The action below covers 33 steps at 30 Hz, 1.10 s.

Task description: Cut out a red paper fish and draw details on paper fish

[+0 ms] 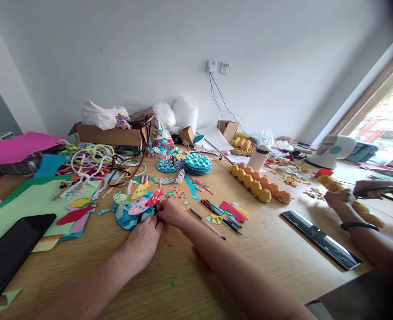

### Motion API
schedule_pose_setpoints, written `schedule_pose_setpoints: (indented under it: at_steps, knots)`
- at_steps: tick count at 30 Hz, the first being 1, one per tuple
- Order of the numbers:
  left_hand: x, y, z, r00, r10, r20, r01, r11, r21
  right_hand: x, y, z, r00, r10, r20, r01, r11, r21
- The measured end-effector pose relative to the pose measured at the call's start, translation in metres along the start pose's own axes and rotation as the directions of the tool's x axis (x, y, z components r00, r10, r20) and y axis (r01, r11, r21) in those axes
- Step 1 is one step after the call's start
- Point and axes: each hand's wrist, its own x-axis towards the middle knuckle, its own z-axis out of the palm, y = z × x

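A round blue paper base with wavy layers stands on the table. Above it rise several paper fish, among them a pink dotted fish, a red fish, a yellow fish and a pale green fish. My left hand is at the base's near right edge, fingers closed together. Beside it, touching, my right hand pinches at a dark stem below the red fish. The fingertips of both hands are partly hidden.
Behind stand a finished-looking fish piece and stacked blue discs. Pencils and paper scraps lie right, coloured sheets and a phone left. Another person's hands hold scissors and egg carton beyond a dark glossy bar.
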Motion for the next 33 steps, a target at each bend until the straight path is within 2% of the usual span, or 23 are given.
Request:
schedule_pose_setpoints:
  at_steps: [8,17,29,33]
  knots:
    - [-0.004,0.000,-0.003,1.000,0.000,-0.003,-0.001,1.000,-0.005,-0.002,0.000,-0.006,0.999,-0.022,0.028,0.022,1.000,-0.005]
    - [-0.001,0.000,-0.002,1.000,0.001,0.005,-0.001,1.000,0.010,-0.007,-0.005,-0.008,1.000,-0.008,0.025,0.011,0.996,-0.089]
    - [0.003,0.002,-0.004,0.999,-0.002,0.049,0.002,1.000,0.007,-0.001,-0.013,-0.007,0.991,0.024,0.129,-0.003,0.986,-0.164]
    - [0.002,0.002,-0.005,0.999,0.007,0.033,-0.007,1.000,0.005,-0.004,-0.014,-0.007,0.992,0.042,0.118,-0.023,0.987,-0.158]
